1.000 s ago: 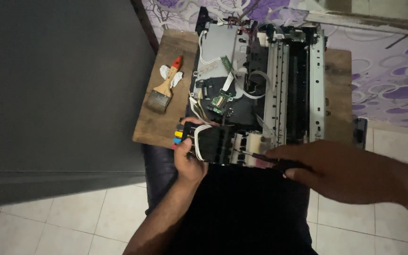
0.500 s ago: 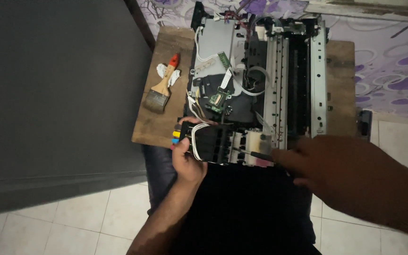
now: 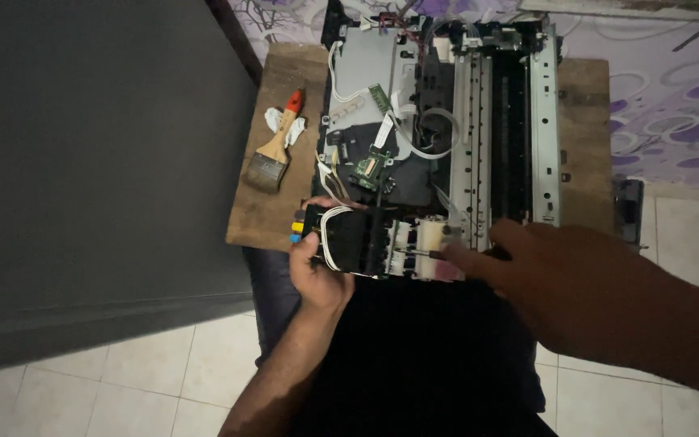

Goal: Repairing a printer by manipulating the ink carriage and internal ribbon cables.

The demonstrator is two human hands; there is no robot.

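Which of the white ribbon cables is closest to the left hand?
The looped white cable on the black carriage block, right beside the left hand's thumb; the others lie farther up on the printer chassis.

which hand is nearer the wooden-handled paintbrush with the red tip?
Left. The left hand sits below-right of the paintbrush, gripping the black cartridge block; the right hand is farther right.

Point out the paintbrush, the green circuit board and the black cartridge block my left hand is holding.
paintbrush (image 3: 273, 154), head view, on its wooden handle.
green circuit board (image 3: 366, 169), head view, on its middle.
black cartridge block (image 3: 353, 239), head view, on its top face.
left hand (image 3: 317, 271), head view, on its back.
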